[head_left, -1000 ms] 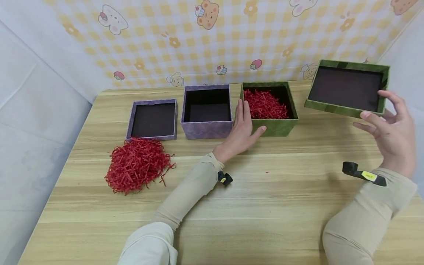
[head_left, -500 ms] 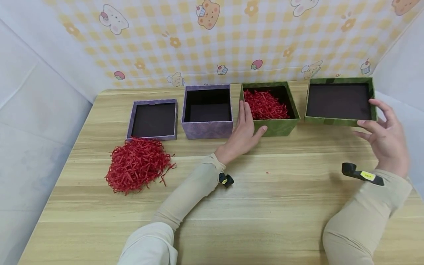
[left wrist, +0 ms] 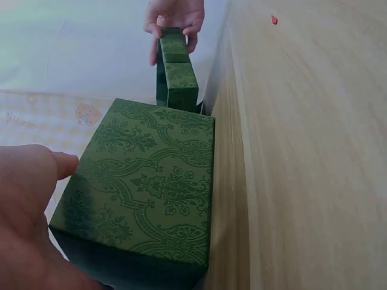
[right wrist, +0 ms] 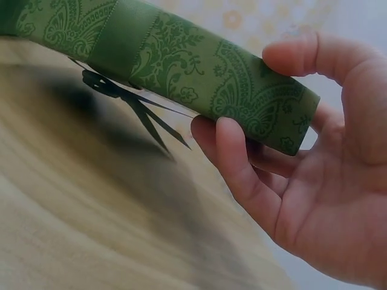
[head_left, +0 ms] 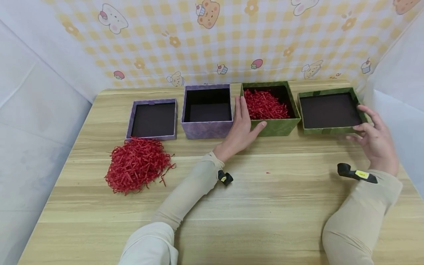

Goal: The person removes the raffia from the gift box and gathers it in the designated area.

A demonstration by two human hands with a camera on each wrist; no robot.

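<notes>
My left hand point(head_left: 236, 134) rests with straight fingers along the left side of a green patterned box point(head_left: 275, 128), its thumb near the front wall. Red shredded paper point(head_left: 266, 106) fills much of that box. My right hand point(head_left: 379, 143) grips the right end of a green box lid point(head_left: 328, 110), whose dark inside faces up. In the right wrist view, thumb and fingers hold the lid's edge, and a dark green ribbon bow point(right wrist: 115, 90) hangs beneath it, above the table. The left wrist view shows the green box point(left wrist: 145, 181) close beside the left hand point(left wrist: 30, 211).
Left of the green box stands an open purple box point(head_left: 207, 130) with a dark interior. Farther left lies a purple lid point(head_left: 165, 138), inside up. A pile of red shredded paper point(head_left: 137, 165) touches its front edge. One red scrap point(head_left: 268, 172) lies on the wooden table point(head_left: 251, 221).
My right hand has carried the green lid down and to the left, closer to the green box. My left hand has stayed beside the box.
</notes>
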